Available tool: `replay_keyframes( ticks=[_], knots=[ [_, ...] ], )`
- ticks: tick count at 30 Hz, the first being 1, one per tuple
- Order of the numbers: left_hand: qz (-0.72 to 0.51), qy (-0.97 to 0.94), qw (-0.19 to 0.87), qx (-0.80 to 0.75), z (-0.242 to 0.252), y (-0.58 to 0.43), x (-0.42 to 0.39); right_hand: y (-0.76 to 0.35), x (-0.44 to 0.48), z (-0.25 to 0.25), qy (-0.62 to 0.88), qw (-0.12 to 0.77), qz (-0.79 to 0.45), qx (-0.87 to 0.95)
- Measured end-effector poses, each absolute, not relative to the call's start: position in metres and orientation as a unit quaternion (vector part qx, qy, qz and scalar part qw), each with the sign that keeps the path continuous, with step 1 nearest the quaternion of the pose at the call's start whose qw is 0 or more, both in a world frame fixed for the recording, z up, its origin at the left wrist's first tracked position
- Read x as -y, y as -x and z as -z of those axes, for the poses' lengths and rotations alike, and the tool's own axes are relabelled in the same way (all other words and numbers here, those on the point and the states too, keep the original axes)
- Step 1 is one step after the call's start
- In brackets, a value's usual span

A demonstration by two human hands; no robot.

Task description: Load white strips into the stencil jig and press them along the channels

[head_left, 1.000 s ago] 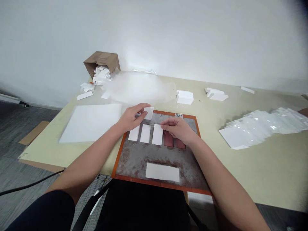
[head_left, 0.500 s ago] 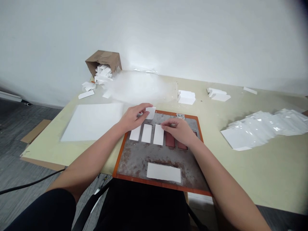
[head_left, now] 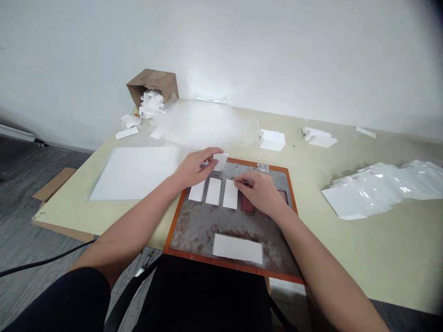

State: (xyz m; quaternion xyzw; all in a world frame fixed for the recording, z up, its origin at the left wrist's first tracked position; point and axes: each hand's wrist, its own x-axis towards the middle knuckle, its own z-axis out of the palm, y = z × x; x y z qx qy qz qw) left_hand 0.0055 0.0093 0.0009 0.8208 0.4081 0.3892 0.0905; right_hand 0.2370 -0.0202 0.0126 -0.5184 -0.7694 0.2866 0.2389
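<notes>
My left hand [head_left: 198,168] pinches a small stack of white cards [head_left: 220,162] above the far edge of a grey board [head_left: 200,226] with an orange rim. My right hand [head_left: 260,190] has its thumb and forefinger closed on the upper right corner of a white card [head_left: 230,194], which lies over a slot in the board. Two more white cards [head_left: 213,191] lie in slots to the left. Reddish slots [head_left: 247,204] show under and beside my right hand. A wider white strip [head_left: 237,249] rests on the board's near part.
A cardboard box [head_left: 154,81] of white pieces lies at the back left. White sheets [head_left: 134,173] are left of the board. Small white stacks [head_left: 272,139] stand behind it, and clear plastic sleeves [head_left: 380,189] lie fanned out at the right. A metal hinge [head_left: 263,168] sits on the board's far edge.
The whole view has shifted slightly, so the table items appear a little further right. Both hands keep nearly the same pose, with the cards still in their fingers.
</notes>
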Motion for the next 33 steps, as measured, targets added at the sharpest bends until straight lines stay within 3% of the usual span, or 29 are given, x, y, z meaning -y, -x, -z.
replay_keyframes(
  ticks=[33],
  knots=[
    [-0.384, -0.835, 0.07, -0.387, -0.003, -0.0056, -0.0088, -0.2367, 0.0304, -0.0216, 0.509, 0.192, -0.272, 0.794]
  ],
)
